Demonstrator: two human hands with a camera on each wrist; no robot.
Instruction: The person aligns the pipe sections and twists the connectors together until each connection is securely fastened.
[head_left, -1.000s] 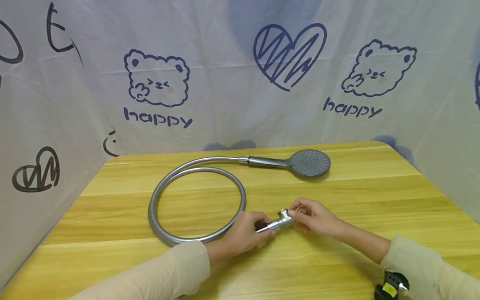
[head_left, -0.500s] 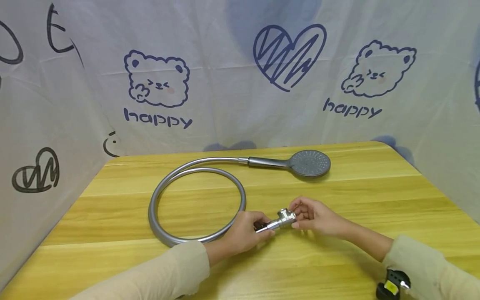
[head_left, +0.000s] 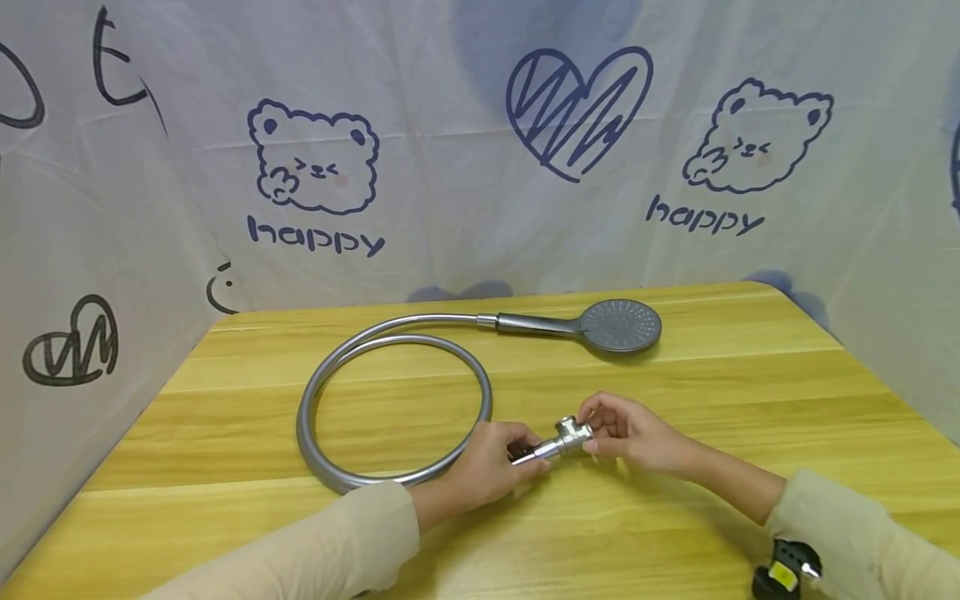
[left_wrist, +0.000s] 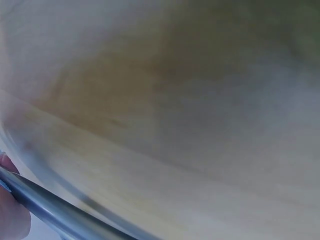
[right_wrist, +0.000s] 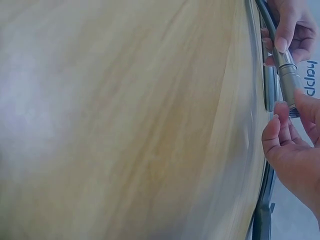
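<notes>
A chrome T-shaped fitting (head_left: 573, 434) sits on the end of a grey shower hose (head_left: 306, 417), joined through a silver connector (head_left: 545, 451). My left hand (head_left: 483, 468) grips the hose end just behind that connector; in the left wrist view the hose (left_wrist: 65, 212) runs out from the fingers. Thumb and fingers of my right hand (head_left: 637, 437) pinch the fitting's right end. The right wrist view has the fitting (right_wrist: 290, 85) between both hands, with the right hand (right_wrist: 297, 160) at its lower end. Part of the hose end is hidden inside the left hand.
A grey hand shower (head_left: 621, 325) lies toward the back of the wooden table (head_left: 675, 533), attached to the hose's other end. The hose loops across the table's left half. A white cloth (head_left: 450, 192) with drawings hangs behind. A black watch-like device (head_left: 783, 571) is at the right sleeve.
My right hand has shifted its fingers on the fitting: the thumb has dropped from its top to the lower right end, uncovering more of it. The left hand stays put.
</notes>
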